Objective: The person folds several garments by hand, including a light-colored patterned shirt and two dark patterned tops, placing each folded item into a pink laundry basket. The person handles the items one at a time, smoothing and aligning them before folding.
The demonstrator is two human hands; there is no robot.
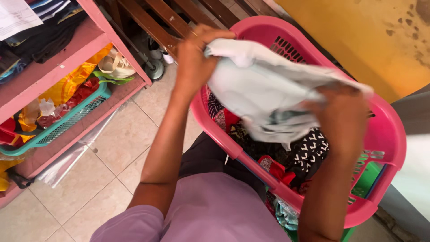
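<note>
lilac sleeve [210, 210] | pale cloth [260, 89] stretched between both hands, over pink basket [389, 134]

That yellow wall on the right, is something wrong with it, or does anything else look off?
The yellow painted wall bears dark blotches near its upper right corner, like stains or mould. Otherwise nothing stands out: both hands hold a pale grey cloth over the pink plastic laundry basket.

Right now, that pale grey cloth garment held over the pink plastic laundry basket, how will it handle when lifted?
The pale grey cloth garment is probably floppy: it sags and folds between the left hand and right hand. Likely light too, since loose grips hold it up.
</note>
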